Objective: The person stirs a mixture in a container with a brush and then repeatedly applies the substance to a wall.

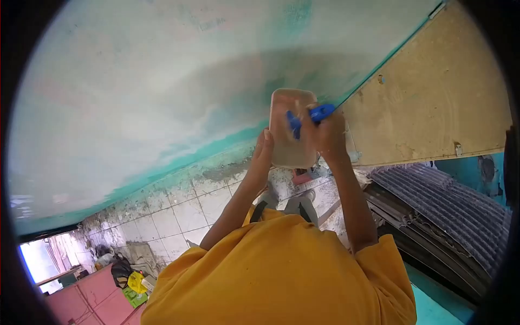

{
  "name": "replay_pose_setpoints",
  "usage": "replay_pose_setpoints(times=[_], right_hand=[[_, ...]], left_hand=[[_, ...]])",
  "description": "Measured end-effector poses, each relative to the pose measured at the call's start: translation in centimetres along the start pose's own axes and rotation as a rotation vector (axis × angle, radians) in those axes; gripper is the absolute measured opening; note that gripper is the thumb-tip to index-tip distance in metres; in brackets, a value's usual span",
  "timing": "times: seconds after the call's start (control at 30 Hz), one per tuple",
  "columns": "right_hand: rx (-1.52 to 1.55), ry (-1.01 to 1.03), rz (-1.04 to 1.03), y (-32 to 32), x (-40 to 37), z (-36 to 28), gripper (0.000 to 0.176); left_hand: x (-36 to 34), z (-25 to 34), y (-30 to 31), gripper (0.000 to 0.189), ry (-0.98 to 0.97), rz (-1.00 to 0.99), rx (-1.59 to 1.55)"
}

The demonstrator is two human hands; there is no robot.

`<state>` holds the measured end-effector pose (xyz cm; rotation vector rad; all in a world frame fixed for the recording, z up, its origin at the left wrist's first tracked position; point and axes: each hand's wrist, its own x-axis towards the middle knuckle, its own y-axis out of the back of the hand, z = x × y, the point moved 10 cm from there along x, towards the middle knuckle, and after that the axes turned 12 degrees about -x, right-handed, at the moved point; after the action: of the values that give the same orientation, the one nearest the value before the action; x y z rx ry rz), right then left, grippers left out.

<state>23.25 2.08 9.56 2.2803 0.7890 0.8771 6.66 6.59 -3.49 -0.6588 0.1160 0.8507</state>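
Observation:
In front of the wall, my left hand (pixel 262 154) is closed on the left edge of a pale, translucent plastic tub (pixel 290 157). My right hand (pixel 330 135) grips a blue-handled paintbrush (pixel 322 112) over the tub's right side. Motion blurs the brush head, which overlaps the tub's inside. Behind them rises the wall (pixel 162 108), patchy white over turquoise, with a turquoise band along its lower edge.
A tan board panel (pixel 428 103) meets the wall at right. Stacked corrugated sheets (pixel 449 206) lie below it. White tiles (pixel 173 219) run along the wall's foot. Bags, one of them yellow (pixel 136 281), sit by a pink surface (pixel 86 300) at lower left.

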Motion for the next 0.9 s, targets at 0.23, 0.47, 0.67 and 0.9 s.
replay_pose_setpoints(times=[0.23,0.47,0.67,0.9], right_hand=[[-0.047,0.101,-0.025,-0.2,0.1,-0.7,0.040],[-0.053,0.159,0.025,-0.3,0.8,-1.5,0.044],[-0.128,0.123,0.039,0.1,0.9,-0.3,0.043],[-0.051,0.085,-0.120,-1.6,0.4,-0.5,0.033]], left_hand=[[-0.2,0.0,-0.6,0.083,-0.002,-0.070,-0.093],[0.9,-1.5,1.0,0.077,-0.044,-0.013,-0.072],[1.0,-1.9,1.3,0.080,0.020,0.002,-0.170],[0.7,-0.8,0.8,0.084,0.011,-0.048,-0.213]])
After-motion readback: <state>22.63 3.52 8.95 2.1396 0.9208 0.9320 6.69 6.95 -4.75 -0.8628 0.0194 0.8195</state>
